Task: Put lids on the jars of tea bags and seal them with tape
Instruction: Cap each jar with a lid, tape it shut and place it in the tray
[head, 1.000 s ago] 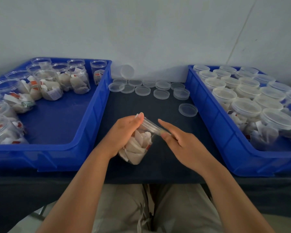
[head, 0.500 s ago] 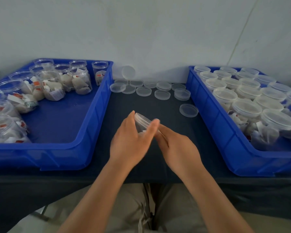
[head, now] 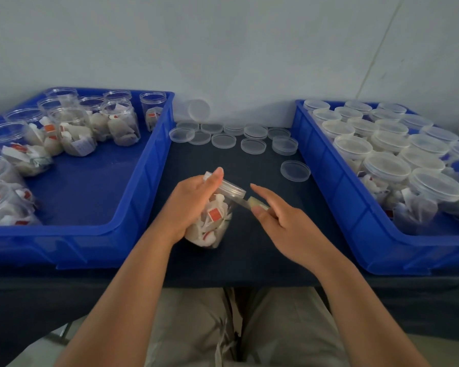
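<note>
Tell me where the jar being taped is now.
Head view, centre: the jar is tilted between the blue trays, gripped by the left hand, the right hand pinching tape beside its lid.

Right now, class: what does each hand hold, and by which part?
The left hand grips the jar round its side, with a fingertip up at the lid. The right hand pinches the tape by its end, away from the lid.

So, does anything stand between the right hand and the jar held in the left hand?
Only a pale strip of tape, stretched from the lid of the clear plastic jar to the right hand, which pinches it. Nothing else visible.
</note>
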